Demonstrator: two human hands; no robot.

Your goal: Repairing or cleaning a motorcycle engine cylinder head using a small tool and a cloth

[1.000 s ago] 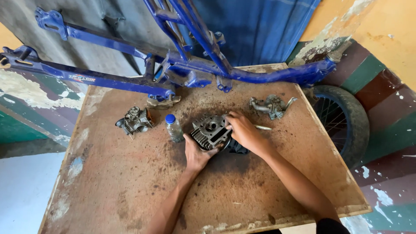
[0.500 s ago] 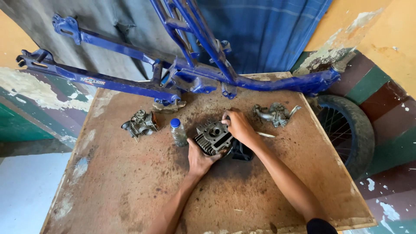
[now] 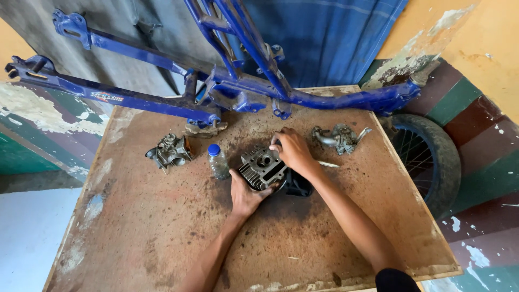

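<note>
Grey finned engine cylinder (image 3: 261, 168) sits on the bench (image 3: 135, 227), small plastic bottle (image 3: 218, 161) just beside it. Left hand (image 3: 246, 194) grip closed on its near edge; right hand (image 3: 290, 151) grip closed over its far top.

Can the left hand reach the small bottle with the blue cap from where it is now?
Probably yes. The left hand holds the finned engine part, and the small bottle stands upright just beside it on the wooden table, with nothing between them.
</note>
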